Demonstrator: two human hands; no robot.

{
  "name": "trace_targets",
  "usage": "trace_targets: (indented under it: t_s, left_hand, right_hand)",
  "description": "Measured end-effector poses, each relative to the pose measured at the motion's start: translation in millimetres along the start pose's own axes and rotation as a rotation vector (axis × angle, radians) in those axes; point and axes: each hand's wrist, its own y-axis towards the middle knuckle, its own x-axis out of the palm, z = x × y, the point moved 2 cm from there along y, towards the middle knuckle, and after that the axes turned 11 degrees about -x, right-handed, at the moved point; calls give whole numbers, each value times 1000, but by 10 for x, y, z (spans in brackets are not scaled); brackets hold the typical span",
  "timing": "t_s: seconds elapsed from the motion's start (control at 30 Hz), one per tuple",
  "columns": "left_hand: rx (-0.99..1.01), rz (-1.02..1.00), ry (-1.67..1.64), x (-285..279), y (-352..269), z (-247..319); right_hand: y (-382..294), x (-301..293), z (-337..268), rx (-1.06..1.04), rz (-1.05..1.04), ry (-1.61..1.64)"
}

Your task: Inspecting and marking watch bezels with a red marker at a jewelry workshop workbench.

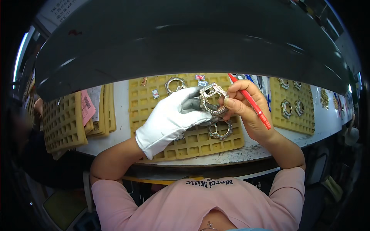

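My left hand [173,115], in a white glove with grey fingertips, holds a metal watch case [213,101] set with small stones. It is raised above a yellow compartment tray [185,154]. Bare, my right hand [251,106] carries a red pen [255,108] slanting across its fingers, while its thumb and a fingertip touch the case's right side. A second watch case [221,130] rests on the tray just below my hands. Another round case [175,84] lies behind my glove, partly covered by it. Small tags with writing, including a white one [155,93], lie on the tray.
A dark lamp hood or cover [188,43] spans the view above my hands. Stacked yellow trays [65,124] with a pink paper [88,106] stand left. At right, another tray [292,124] bears several watch cases. A ruler [245,155] lies along the table's front edge.
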Motion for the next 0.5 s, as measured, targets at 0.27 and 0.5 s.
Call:
trace_targets:
  t_s: [0.27,0.5]
  left_hand:
    - [-1,-25,-102,14,0,-11]
    - [-57,-64,-92,1,17,-1]
  right_hand:
    - [-8,-30,3,15,-25,-34]
    - [-31,25,-8,-63,-78,-38]
